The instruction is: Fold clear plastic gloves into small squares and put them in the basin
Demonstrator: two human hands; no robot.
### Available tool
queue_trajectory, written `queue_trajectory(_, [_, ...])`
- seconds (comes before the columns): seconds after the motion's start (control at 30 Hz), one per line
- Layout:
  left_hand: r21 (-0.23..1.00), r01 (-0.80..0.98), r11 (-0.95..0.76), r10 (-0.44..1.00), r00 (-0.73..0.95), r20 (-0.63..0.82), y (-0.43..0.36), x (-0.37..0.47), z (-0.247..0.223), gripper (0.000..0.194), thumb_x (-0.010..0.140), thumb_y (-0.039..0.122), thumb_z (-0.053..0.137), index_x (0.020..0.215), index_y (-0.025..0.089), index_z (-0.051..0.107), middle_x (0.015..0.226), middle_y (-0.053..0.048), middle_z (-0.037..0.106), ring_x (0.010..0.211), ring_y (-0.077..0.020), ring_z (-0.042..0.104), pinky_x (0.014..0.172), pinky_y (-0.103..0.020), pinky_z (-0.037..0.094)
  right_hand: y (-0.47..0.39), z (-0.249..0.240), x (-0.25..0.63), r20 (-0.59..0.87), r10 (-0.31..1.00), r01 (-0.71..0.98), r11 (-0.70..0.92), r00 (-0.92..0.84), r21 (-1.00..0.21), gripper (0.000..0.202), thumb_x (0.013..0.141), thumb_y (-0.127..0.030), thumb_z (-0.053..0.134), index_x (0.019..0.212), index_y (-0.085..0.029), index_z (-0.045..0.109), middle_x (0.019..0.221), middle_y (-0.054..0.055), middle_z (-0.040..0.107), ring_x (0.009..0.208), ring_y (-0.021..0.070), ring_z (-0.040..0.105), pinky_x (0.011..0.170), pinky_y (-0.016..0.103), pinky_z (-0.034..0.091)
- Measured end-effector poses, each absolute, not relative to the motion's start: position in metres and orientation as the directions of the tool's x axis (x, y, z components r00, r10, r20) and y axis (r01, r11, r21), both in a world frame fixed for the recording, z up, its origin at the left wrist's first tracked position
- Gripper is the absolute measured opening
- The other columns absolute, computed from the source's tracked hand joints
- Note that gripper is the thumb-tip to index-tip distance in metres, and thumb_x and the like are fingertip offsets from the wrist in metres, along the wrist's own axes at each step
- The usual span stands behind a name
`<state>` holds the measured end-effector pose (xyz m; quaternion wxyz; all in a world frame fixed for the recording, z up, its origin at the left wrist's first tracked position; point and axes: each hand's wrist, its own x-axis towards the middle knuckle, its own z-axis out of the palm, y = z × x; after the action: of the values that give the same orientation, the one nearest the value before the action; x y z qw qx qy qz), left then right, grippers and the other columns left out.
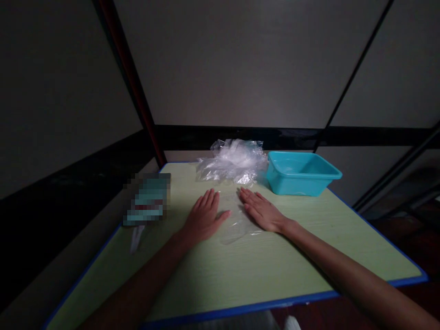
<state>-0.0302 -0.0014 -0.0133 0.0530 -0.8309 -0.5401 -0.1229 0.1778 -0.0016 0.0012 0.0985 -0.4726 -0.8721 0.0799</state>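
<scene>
A clear plastic bag (235, 224) lies flat on the pale green table (206, 284), between my two hands. My left hand (206, 217) rests palm down at the bag's left side, fingers stretched forward and the thumb reaching toward the bag. On the right, my right hand (259, 210) lies flat over the bag's edge with its fingers extended. Neither hand grips anything. Just beyond the fingertips sits a crumpled heap of clear plastic bags (233, 160).
At the back right stands a turquoise plastic basin (299, 183). A pixel-blurred teal item (147, 199) is at the table's left edge, with a thin whitish strip (136, 238) by it. Dark-banded panels (240, 68) rise behind the table, which has a blue rim.
</scene>
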Motion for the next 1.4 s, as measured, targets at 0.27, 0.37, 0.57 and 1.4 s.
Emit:
queue_trajectory(0.27, [0.168, 0.89, -0.425, 0.866, 0.346, 0.361, -0.007, -0.018, -0.002, 0.059, 0.085, 0.042, 0.027, 0.126, 0.0, 0.031, 0.135, -0.018, 0.028, 0.126, -0.0219, 0.022, 0.103, -0.035, 0.02, -0.003, 0.003, 0.177, 0.199, 0.831, 0.802, 0.555, -0.52, -0.221, 0.052, 0.089, -0.034, 0.015, 0.134, -0.008, 0.018, 0.14, 0.01, 0.017, 0.128, 0.0176, 0.012, 0.104, 0.039, 0.015])
queue_trajectory(0.37, [0.108, 0.839, -0.533, 0.813, 0.474, 0.338, -0.021, -0.003, -0.002, 0.063, 0.083, 0.048, 0.029, 0.128, 0.003, 0.029, 0.136, -0.016, 0.027, 0.127, -0.0222, 0.021, 0.104, -0.036, 0.02, -0.008, 0.004, 0.172, 0.173, 0.789, 0.775, 0.613, -0.59, -0.154, 0.053, 0.089, -0.035, 0.017, 0.133, -0.006, 0.02, 0.139, 0.011, 0.017, 0.128, 0.0181, 0.012, 0.104, 0.038, 0.015])
queue_trajectory(0.57, [0.059, 0.787, -0.614, 0.773, 0.585, 0.246, -0.029, 0.003, -0.007, 0.067, 0.082, 0.053, 0.028, 0.128, 0.004, 0.028, 0.136, -0.017, 0.027, 0.126, -0.0224, 0.022, 0.102, -0.036, 0.023, -0.009, 0.0, 0.171, 0.107, 0.774, 0.769, 0.632, -0.624, -0.091, 0.056, 0.089, -0.038, 0.019, 0.133, -0.005, 0.02, 0.139, 0.013, 0.017, 0.128, 0.0207, 0.014, 0.104, 0.037, 0.016])
queue_trajectory(1.4, [0.99, -0.043, -0.131, 0.982, -0.141, 0.124, 0.012, -0.025, 0.007, 0.037, 0.074, 0.038, 0.044, 0.086, 0.007, 0.062, 0.095, -0.013, 0.065, 0.094, -0.0233, 0.058, 0.089, -0.034, 0.038, -0.005, -0.004, 0.185, 0.15, 0.842, 0.832, 0.536, -0.518, -0.139, 0.057, 0.089, -0.041, 0.015, 0.133, -0.005, 0.022, 0.138, 0.012, 0.019, 0.127, 0.0191, 0.017, 0.103, 0.038, 0.019])
